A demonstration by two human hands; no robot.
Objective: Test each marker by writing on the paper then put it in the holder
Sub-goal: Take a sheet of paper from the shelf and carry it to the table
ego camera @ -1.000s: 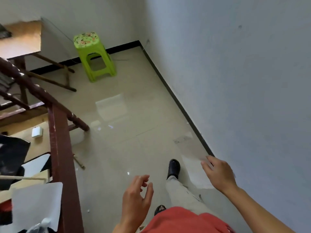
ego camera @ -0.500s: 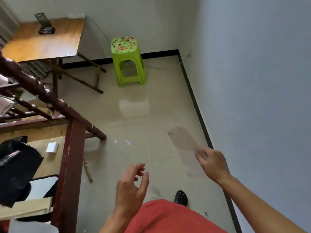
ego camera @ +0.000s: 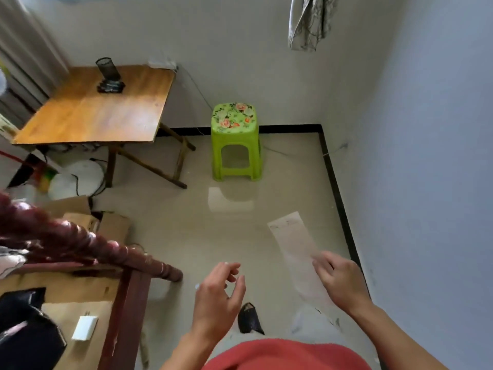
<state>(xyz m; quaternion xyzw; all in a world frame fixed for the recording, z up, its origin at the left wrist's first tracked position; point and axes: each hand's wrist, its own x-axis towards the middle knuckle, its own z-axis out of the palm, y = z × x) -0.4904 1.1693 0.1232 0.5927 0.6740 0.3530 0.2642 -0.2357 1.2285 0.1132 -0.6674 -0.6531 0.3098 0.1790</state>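
Note:
My right hand (ego camera: 342,283) grips a long white sheet of paper (ego camera: 293,241) that sticks out forward over the floor, with faint marks near its far end. Beside it, my left hand (ego camera: 220,296) is empty, its fingers loosely curled and apart. Far off at the upper left stands a wooden table (ego camera: 106,113). On the table's back part sits a black mesh holder (ego camera: 108,69), and a dark bundle (ego camera: 110,86) lies at its foot. I cannot tell whether that bundle is the markers.
A green plastic stool (ego camera: 234,140) stands against the far wall. A dark red wooden rail and post (ego camera: 125,287) run along the left. Cardboard boxes (ego camera: 88,220) and a white fan base (ego camera: 80,177) lie under and beside the table. The wall is close on the right.
The view has tilted up and turned left, so the table and holder are now in sight. Both hands keep the same pose, the right one still on the paper.

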